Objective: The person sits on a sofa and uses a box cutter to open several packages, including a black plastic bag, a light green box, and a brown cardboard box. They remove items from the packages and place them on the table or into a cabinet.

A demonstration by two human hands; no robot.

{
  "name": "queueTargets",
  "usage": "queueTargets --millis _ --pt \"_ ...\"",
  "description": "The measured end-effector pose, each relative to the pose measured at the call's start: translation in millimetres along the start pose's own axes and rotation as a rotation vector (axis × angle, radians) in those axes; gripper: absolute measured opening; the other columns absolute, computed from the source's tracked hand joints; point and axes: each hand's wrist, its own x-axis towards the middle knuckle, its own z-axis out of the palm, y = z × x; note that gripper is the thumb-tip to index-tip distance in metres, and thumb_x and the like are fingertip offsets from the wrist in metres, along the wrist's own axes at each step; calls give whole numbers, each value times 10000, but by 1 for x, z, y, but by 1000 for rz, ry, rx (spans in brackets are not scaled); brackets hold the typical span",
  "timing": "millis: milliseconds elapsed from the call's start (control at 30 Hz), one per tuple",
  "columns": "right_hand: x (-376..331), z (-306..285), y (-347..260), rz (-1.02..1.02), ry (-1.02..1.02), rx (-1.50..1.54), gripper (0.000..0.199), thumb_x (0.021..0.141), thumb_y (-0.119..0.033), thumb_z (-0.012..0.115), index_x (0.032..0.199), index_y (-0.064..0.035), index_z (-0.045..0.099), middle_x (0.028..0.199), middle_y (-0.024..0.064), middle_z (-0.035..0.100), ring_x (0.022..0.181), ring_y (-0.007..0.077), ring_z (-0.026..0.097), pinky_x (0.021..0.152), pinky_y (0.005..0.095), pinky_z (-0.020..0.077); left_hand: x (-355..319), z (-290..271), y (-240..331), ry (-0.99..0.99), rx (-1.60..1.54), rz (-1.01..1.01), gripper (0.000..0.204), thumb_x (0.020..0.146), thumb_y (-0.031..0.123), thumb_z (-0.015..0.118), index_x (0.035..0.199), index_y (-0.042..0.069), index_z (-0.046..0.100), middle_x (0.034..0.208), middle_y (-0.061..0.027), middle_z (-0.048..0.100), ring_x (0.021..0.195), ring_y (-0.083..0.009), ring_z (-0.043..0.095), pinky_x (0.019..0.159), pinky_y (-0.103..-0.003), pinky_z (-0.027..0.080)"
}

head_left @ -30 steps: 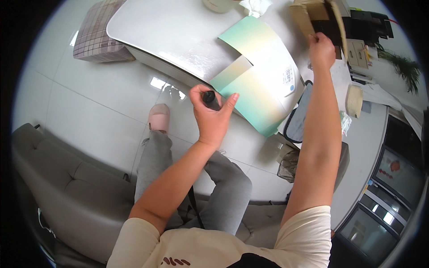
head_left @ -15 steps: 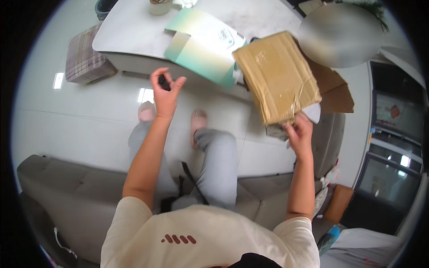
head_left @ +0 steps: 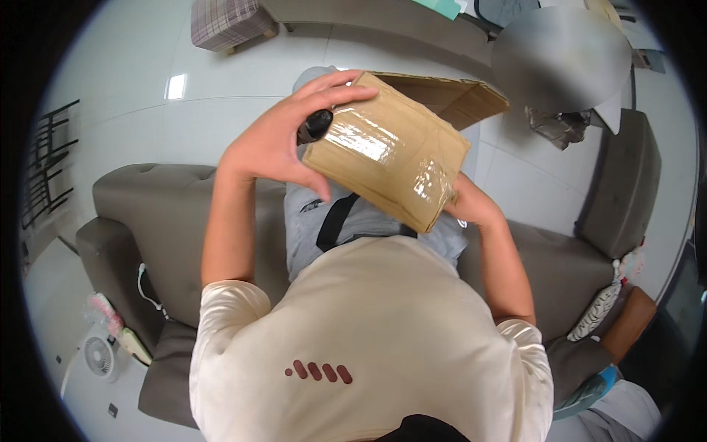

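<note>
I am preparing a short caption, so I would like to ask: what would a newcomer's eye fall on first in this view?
First, the shiny brown cardboard box near the middle, with the left hand on its left end and the right hand at its lower right, fingers hidden. Next, the black object in the left hand, by the box's left edge. Farther off, the plaid stool at the upper left.

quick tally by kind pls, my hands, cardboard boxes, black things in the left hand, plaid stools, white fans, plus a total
Hands: 2 (left hand, right hand)
Cardboard box: 1
Black object in the left hand: 1
Plaid stool: 1
White fan: 1
Total: 6
</note>
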Motion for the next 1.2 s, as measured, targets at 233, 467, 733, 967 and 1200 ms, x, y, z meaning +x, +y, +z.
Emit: queueTargets --millis 233,467,733,967,1200 --pt "-25 9 -3 152 187 183 250 829 -95 689 1059 -49 603 988 6 599 736 83 463 720 227 417 -28 34 5 136 66 -186 997 416 440 905 1285 96 559 1421 -236 342 1346 -368 334 1055 -465 307" --pt "-37 1 -43 25 548 -23 209 791 -176 738 862 -54 583 835 16 588 697 107 469 655 255 405 -15 69 26 160 181 -136 905 423 276 913 1255 138 582 1380 -188 355 1321 -352 366 973 -438 464" --pt "-48 6 -62 97 560 -316 204 776 -163 735 838 -21 604 778 114 636 724 264 617 666 351 483 -13 86 43 179 227 -232 889 430 296 904 1238 106 585 1357 -216 380 1321 -352 351 1007 -440 411" --pt "-55 12 -60 182 567 -398 151 793 -124 699 813 -5 609 797 143 628 737 308 612 667 374 483 -6 78 78 0 521 -312 1053 332 579 874 1266 189 583 1397 -138 393 1032 -322 583 832 -387 514" --pt "-59 26 -67 133 590 -535 104 842 -104 639 839 -22 576 817 123 590 723 324 577 655 392 466 37 100 116 -136 834 -161 1073 371 600 827 1321 193 538 1432 -97 416 967 -292 611 748 -376 533"
